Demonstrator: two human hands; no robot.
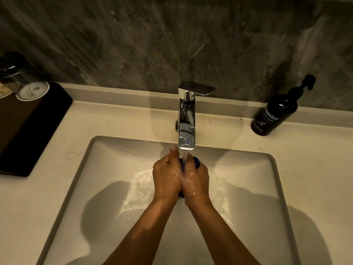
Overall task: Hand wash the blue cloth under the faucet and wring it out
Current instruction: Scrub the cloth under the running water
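The blue cloth (196, 162) is bunched up between my two palms, so only small dark blue bits show at the fingertips and near the wrists. My left hand (165, 175) and my right hand (196, 178) press together around it, both wet. They sit directly under the spout of the chrome faucet (186, 119), and a stream of water runs down onto them. All this is over the white rectangular sink (107, 169), where water splashes and spreads on the basin floor.
A black hand wash pump bottle (278, 109) stands on the counter at the right of the faucet. At the left, a black tray (32, 129) carries upturned glasses (28, 85). A dark stone wall rises behind the counter.
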